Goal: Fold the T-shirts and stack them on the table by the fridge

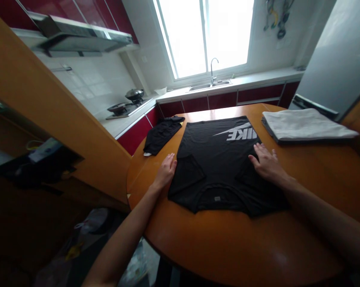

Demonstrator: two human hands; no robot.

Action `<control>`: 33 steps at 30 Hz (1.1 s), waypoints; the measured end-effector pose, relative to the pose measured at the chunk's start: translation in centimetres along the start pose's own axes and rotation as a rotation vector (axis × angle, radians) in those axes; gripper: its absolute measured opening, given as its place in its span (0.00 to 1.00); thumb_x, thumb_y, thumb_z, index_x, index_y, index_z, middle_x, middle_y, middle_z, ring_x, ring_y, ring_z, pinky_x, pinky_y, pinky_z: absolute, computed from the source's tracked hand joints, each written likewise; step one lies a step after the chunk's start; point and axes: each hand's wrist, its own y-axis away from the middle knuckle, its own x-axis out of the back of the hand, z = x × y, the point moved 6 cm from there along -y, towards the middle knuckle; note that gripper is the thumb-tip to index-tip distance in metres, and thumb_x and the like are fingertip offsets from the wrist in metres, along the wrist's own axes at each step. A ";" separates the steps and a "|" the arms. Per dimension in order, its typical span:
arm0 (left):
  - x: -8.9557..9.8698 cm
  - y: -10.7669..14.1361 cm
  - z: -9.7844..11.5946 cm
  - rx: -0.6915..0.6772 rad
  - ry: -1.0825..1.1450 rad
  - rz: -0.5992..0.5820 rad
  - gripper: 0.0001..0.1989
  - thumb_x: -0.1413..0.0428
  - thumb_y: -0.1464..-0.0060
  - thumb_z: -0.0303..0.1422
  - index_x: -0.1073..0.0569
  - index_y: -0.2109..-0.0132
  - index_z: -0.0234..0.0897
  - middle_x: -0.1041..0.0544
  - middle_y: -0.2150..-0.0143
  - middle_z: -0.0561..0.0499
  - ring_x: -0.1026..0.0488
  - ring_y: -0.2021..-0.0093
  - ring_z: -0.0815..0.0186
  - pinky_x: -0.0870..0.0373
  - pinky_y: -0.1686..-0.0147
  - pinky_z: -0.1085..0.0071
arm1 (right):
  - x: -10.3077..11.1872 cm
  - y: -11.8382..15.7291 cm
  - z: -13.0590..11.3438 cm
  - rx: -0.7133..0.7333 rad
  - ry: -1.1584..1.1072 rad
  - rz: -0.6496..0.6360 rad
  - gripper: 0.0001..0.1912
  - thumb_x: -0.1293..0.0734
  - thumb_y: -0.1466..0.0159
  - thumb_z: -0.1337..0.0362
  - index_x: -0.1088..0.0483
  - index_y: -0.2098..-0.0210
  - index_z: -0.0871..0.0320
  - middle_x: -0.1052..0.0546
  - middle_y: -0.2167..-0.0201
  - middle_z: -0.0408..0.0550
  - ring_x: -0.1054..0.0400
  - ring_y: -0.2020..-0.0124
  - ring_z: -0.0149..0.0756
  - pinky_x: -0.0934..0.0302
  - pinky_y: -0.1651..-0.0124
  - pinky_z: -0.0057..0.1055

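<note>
A black T-shirt [216, 159] with a large pale printed logo lies spread on the round wooden table [228, 247], its neckline toward me. Its left sleeve is folded inward over the body. My left hand [167, 169] rests at the shirt's left edge, fingers stretched out and close together. On the right side of the shirt lies my right hand [266, 161], flat with its fingers extended, touching the cloth near the edge. Neither hand grips anything. Part of the shirt's right side is hidden beneath my right hand and forearm.
Another dark garment [163, 135] lies bunched at the table's far left. A folded stack of white and dark cloth [308, 125] sits at the far right. Beyond are a counter with a sink [210, 85], a stove with a covered wok [134, 95], and a fridge [338, 59].
</note>
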 end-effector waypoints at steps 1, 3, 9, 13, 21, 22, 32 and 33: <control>0.2 -0.2 -0.4 0.003 -0.007 0.029 0.30 0.61 0.30 0.45 0.36 0.32 0.32 0.36 0.31 0.38 0.42 0.29 0.56 0.47 0.30 0.55 | 0.1 0.0 0.1 -0.001 -0.010 0.015 0.35 0.51 0.28 0.50 0.45 0.30 0.68 0.44 0.29 0.63 0.55 0.27 0.50 0.62 0.28 0.60; 0.1 -0.5 -0.8 -0.015 -0.049 0.023 0.28 0.59 0.30 0.44 0.34 0.33 0.35 0.34 0.33 0.40 0.40 0.31 0.55 0.45 0.31 0.54 | 0.2 -0.1 0.2 0.003 -0.028 0.037 0.35 0.50 0.28 0.50 0.44 0.31 0.68 0.43 0.29 0.63 0.54 0.27 0.51 0.62 0.29 0.60; -0.5 -0.5 -1.7 0.018 -0.162 -0.010 0.23 0.57 0.30 0.44 0.24 0.42 0.43 0.31 0.37 0.43 0.35 0.37 0.53 0.38 0.37 0.51 | 0.2 0.0 0.3 0.010 -0.041 0.044 0.34 0.49 0.28 0.51 0.43 0.31 0.68 0.42 0.30 0.65 0.52 0.28 0.53 0.59 0.29 0.61; -0.2 -0.7 -2.1 0.019 -0.140 0.042 0.20 0.55 0.31 0.42 0.24 0.43 0.41 0.29 0.40 0.43 0.33 0.39 0.54 0.38 0.37 0.54 | 0.5 0.0 0.3 0.003 -0.045 0.044 0.34 0.49 0.28 0.51 0.42 0.32 0.68 0.41 0.30 0.65 0.52 0.28 0.53 0.59 0.29 0.60; 0.2 -0.5 -1.5 0.027 -0.112 0.069 0.20 0.52 0.33 0.40 0.26 0.40 0.41 0.29 0.39 0.43 0.34 0.38 0.54 0.38 0.36 0.54 | 0.6 -0.1 0.3 -0.001 -0.046 0.039 0.34 0.50 0.28 0.51 0.42 0.32 0.69 0.42 0.30 0.64 0.52 0.28 0.51 0.58 0.29 0.58; -0.1 -0.5 -1.6 0.038 -0.136 0.036 0.19 0.51 0.33 0.41 0.25 0.41 0.42 0.30 0.38 0.44 0.34 0.37 0.53 0.38 0.36 0.52 | 0.6 -0.1 0.4 -0.001 -0.048 0.036 0.34 0.50 0.28 0.51 0.42 0.32 0.69 0.42 0.30 0.64 0.52 0.28 0.52 0.59 0.29 0.58; 1.1 -0.2 1.8 -0.065 0.062 0.045 0.25 0.54 0.33 0.42 0.31 0.35 0.38 0.30 0.35 0.44 0.36 0.33 0.58 0.41 0.32 0.56 | 2.6 -1.6 4.3 -0.029 -0.107 0.050 0.30 0.47 0.31 0.61 0.39 0.33 0.68 0.39 0.31 0.62 0.50 0.28 0.51 0.53 0.29 0.52; 1.0 -0.1 2.6 -0.093 0.070 0.018 0.25 0.54 0.33 0.42 0.32 0.35 0.38 0.31 0.34 0.45 0.37 0.32 0.58 0.41 0.31 0.56 | 2.7 -1.7 4.7 -0.021 -0.103 0.028 0.30 0.46 0.32 0.62 0.38 0.33 0.67 0.39 0.31 0.61 0.50 0.28 0.51 0.53 0.29 0.52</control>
